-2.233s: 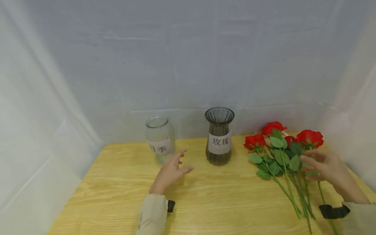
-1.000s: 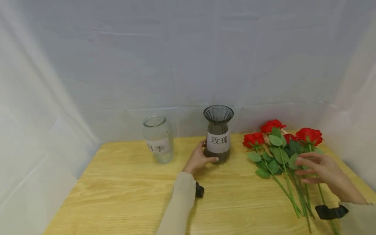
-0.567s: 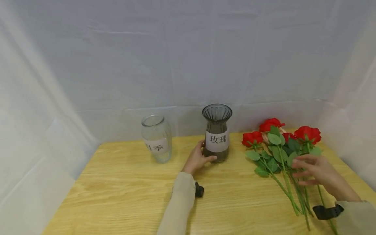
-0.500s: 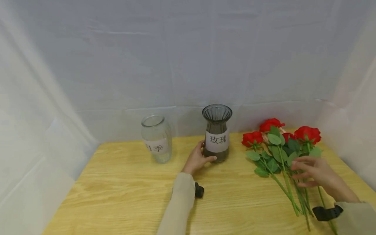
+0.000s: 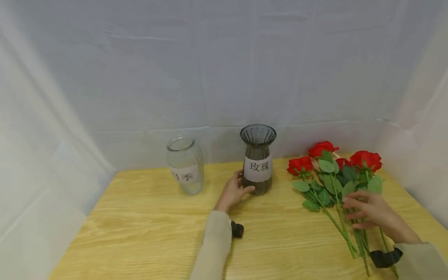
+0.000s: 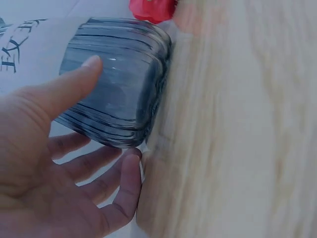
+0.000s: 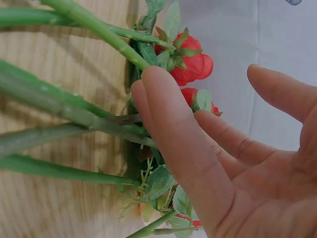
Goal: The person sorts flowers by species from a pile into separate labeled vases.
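Observation:
A grey fluted glass vase [image 5: 257,152] with a white paper label stands upright at the back of the table. My left hand [image 5: 233,192] grips its lower left side, thumb across the front and fingers curled behind. The left wrist view shows the thumb on the grey glass [image 6: 116,84], fingers along the far side. Several red roses [image 5: 366,160] with green leaves and long stems lie to the right. Over their stems hovers my right hand [image 5: 372,214], fingers loosely bent and parted. In the right wrist view, thumb and fingers stand apart near the green stems [image 7: 59,106], holding nothing.
A clear glass vase [image 5: 187,157], also labelled, stands left of the grey one. The wood-grain table [image 5: 147,229] backs onto a pale cloth wall [image 5: 224,77], with more cloth at both sides. A pale pinkish flower is partly hidden among the roses.
My left hand has moved right from beside the clear vase and taken hold of the grey vase. My right hand has shifted slightly left and nearer, over the stems.

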### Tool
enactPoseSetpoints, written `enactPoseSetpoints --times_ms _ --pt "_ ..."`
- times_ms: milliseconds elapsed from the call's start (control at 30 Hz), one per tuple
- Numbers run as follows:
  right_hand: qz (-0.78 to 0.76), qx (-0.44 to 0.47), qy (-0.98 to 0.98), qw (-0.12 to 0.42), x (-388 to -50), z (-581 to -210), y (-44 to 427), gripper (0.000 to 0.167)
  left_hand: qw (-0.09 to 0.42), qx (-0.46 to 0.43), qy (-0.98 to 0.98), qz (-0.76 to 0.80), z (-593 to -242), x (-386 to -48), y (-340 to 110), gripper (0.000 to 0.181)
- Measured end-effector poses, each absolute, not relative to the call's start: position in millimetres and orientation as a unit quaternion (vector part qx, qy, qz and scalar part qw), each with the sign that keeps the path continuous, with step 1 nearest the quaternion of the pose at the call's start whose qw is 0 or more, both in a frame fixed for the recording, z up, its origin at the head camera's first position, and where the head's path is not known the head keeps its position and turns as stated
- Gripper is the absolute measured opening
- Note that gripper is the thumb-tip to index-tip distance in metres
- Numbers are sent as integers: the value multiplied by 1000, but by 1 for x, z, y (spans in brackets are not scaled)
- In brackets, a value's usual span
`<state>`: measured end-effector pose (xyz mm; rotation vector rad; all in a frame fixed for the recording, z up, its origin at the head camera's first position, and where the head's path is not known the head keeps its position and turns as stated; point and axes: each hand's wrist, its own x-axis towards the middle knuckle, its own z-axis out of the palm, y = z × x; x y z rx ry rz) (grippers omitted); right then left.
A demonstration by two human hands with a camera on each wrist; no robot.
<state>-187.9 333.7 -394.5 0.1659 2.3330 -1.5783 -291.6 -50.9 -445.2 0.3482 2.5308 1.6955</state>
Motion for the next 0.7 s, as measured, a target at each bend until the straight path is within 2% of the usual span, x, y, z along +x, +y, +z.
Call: enactPoseSetpoints --times_ms 433,700 --pt "-552 48 815 171 -192 -401 328 62 32 127 834 536 -440 -284 -54 69" --pt "-544 67 814 190 -193 -404 328 67 23 123 855 503 -438 -285 -47 68"
